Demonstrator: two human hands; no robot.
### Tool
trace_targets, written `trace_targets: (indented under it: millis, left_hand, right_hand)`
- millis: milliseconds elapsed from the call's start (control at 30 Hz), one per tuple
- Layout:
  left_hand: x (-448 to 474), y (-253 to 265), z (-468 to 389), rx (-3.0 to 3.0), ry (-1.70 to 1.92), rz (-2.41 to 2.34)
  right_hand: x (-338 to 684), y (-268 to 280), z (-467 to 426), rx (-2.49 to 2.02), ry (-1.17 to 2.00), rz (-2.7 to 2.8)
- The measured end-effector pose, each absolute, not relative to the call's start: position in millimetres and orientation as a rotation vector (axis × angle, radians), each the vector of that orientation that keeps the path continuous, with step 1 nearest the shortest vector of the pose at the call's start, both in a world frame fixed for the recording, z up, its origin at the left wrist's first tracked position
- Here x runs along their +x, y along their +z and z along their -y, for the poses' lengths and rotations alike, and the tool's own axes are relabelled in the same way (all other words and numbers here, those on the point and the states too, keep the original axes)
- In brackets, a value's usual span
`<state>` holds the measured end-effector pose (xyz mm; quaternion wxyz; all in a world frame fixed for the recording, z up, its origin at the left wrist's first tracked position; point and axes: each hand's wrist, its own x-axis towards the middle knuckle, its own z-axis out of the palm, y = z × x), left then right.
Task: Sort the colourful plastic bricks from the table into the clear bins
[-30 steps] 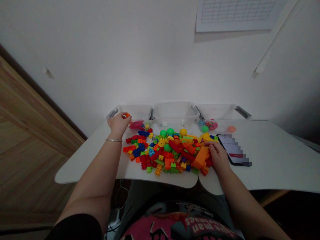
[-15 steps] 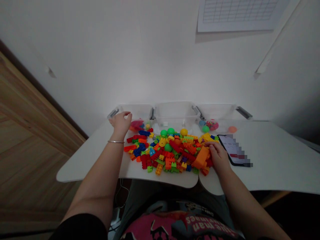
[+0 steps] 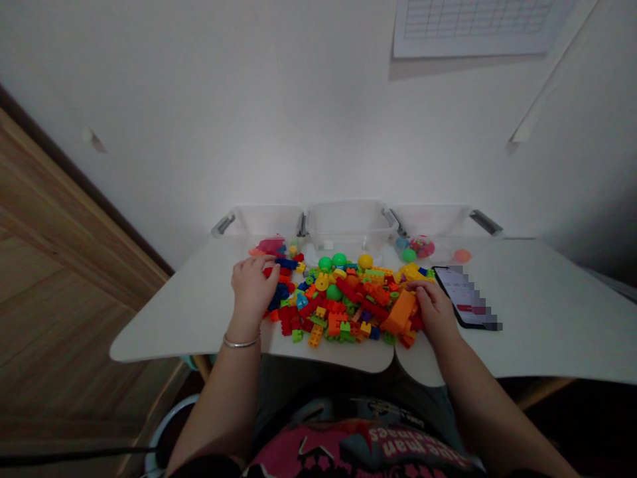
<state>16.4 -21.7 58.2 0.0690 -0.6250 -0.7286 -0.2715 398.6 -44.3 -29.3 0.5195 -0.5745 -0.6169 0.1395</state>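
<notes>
A heap of colourful toy bricks (image 3: 332, 325) lies on the white table. My left hand (image 3: 253, 285) is over the heap's left edge, palm down. Its fingers are bent but apart from the thumb, beside red and dark blue bricks (image 3: 286, 264); nothing shows held in it. At the heap's right end, my right hand (image 3: 434, 311) has its fingers curled against a large orange block (image 3: 399, 313), which tilts up above its neighbours. The fingertips' hold on it is partly hidden. Green balls (image 3: 339, 259) and a yellow ball (image 3: 365, 261) sit along the back of the heap.
Three clear plastic bins stand against the wall: a left bin (image 3: 269, 214) with red and other coloured pieces, a middle bin (image 3: 351, 216) with a small white piece, and a right bin (image 3: 438, 216) with balls. A phone (image 3: 460, 295) lies right of the heap.
My left hand has come down and toward me from the front of the left bin to the left edge of the heap. My right hand stays at the orange block.
</notes>
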Motion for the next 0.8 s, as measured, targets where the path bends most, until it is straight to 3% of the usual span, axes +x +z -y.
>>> trace_targets:
  millis: [300, 800]
  left_hand:
    - [-0.1, 37.3, 21.6, -1.806, -0.449, 2.441]
    - [-2.8, 28.8, 7.5, -1.857, -0.374, 2.402]
  right_hand:
    - [399.3, -28.7, 45.0, -1.365, 0.330, 1.483]
    - [399.0, -28.4, 44.4, -1.374, 0.316, 1.489]
